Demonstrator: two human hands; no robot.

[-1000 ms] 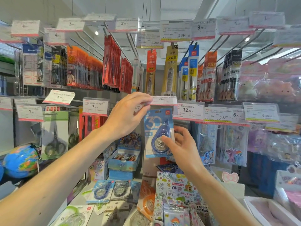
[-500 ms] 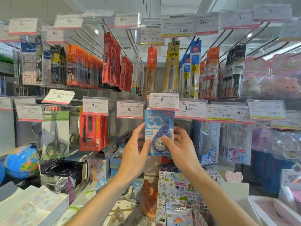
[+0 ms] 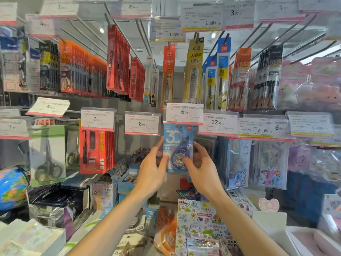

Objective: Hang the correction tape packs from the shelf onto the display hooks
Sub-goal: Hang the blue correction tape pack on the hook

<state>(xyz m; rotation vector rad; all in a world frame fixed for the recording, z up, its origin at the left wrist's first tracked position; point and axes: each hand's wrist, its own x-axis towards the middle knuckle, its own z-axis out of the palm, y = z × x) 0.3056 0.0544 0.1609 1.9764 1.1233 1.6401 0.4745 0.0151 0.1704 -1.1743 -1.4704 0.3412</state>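
1. Your landmark is the 6.00 price tag (image 3: pixel 184 114). The correction tape pack (image 3: pixel 177 147) hangs upright directly beneath it, its top edge tucked behind the tag, its long axis vertical.
2. Your left hand (image 3: pixel 150 172) touches the pack's left edge below the tag, with its fingers nearly straight and gripping nothing.
3. Your right hand (image 3: pixel 202 169) pinches the pack's lower right with thumb and curled fingers.
4. Both hands sit equally near. The hook is hidden behind the tag, so you cannot tell whether the pack is seated on it.
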